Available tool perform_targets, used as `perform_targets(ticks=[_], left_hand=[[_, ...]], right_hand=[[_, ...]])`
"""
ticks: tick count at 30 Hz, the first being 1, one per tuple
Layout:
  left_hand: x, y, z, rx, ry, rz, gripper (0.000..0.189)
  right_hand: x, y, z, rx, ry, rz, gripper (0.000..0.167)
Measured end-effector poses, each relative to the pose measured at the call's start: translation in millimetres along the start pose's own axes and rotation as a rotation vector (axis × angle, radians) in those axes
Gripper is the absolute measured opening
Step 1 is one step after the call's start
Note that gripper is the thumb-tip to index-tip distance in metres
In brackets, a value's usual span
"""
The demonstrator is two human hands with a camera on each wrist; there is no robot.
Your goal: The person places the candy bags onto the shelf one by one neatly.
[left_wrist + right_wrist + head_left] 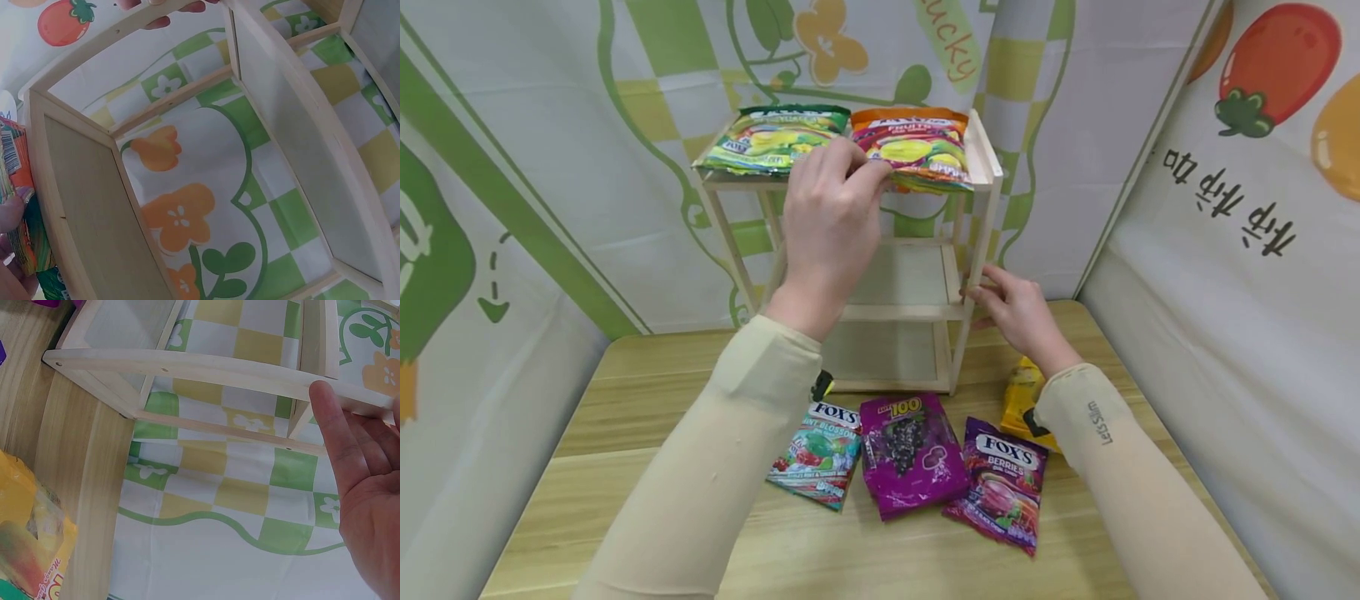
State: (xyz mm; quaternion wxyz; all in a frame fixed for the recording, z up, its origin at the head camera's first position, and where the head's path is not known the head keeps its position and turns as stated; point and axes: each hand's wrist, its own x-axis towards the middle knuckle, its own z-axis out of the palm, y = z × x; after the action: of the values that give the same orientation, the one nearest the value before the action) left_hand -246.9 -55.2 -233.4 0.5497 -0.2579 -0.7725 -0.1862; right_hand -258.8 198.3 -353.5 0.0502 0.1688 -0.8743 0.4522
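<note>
My left hand (835, 221) is at the front edge of the top tier of a small wooden shelf rack (902, 313). Its thumb and fingers pinch the near edge of an orange Fruits candy bag (917, 150); part of that bag (19, 162) shows at the left wrist view's edge. Beside it on the top tier lies a green candy bag (775, 142), partly behind the hand. My right hand (1018, 312) holds the rack's right front post, with fingertips visible inside the frame in the left wrist view. In the right wrist view, its index finger (337, 437) lies against the post.
On the wooden table (625, 467) before the rack lie a teal Fox's bag (820, 454), a purple grape candy bag (910, 458) and a dark purple Berries bag (1000, 483). A yellow mango bag (28, 537) sits under the right forearm. Printed cloth walls (1210, 333) enclose the table.
</note>
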Motion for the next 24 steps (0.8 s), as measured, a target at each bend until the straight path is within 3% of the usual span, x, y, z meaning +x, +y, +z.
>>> perform_targets(ticks=[16, 24], left_hand=[[4.5, -1.1, 3.7, 0.107, -0.033, 0.005, 0.018], [5.5, 0.1, 7.7, 0.117, -0.056, -0.024, 0.019]], right_hand=[[0.8, 1.0, 0.3, -0.005, 0.006, -0.009, 0.040], [0.0, -0.2, -1.0, 0.006, 0.004, -0.001, 0.040]])
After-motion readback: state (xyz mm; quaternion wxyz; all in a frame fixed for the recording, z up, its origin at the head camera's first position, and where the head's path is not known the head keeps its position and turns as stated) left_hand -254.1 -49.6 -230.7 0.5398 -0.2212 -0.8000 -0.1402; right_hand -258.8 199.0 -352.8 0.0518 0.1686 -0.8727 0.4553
